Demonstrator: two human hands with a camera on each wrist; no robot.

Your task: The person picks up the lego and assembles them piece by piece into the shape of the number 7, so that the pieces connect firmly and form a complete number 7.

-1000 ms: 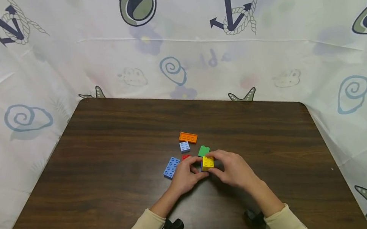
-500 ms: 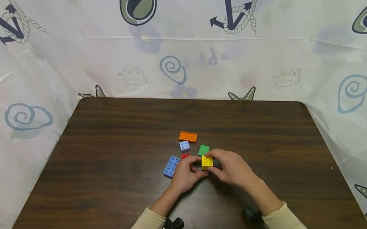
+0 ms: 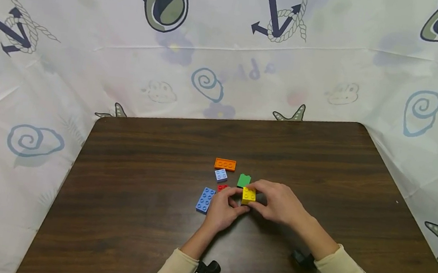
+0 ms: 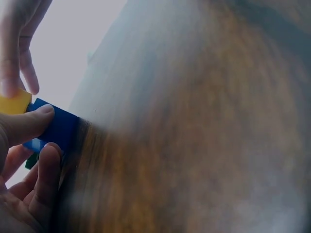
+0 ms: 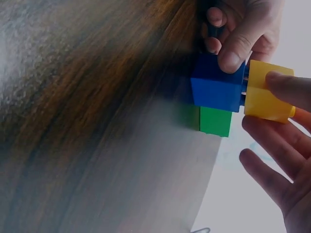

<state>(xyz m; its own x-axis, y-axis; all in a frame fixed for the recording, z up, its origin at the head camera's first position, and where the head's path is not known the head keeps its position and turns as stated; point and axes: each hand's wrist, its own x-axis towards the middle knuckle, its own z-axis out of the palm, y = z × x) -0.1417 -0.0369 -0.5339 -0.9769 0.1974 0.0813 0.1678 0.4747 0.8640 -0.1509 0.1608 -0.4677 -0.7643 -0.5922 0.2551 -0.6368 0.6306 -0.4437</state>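
Between thumb and fingertips, my right hand (image 3: pixel 279 202) pinches a yellow toy building brick (image 3: pixel 248 196) with its studs up. Directly beneath it stands a dark blue brick (image 5: pixel 217 85), gripped by my left hand (image 3: pixel 221 210) with the thumb on one side and fingers on the other. In the right wrist view a narrow gap with the blue brick's studs shows between the two bricks. The head view hides the blue brick under the yellow one. Just behind them lies a green brick (image 3: pixel 244 180). A red brick (image 3: pixel 222 187) is partly covered by my left hand.
Left of my left hand lies a larger blue brick (image 3: pixel 205 199) with several studs. Farther back are a small light blue brick (image 3: pixel 220 175) and an orange brick (image 3: pixel 225 164). The dark wooden table (image 3: pixel 149 169) meets a patterned cloth (image 3: pixel 129 66) at its back and sides.
A sliver of the dark blue brick showed beside the yellow brick a second ago; the yellow brick now covers it in the head view. Both hands stay almost in place.
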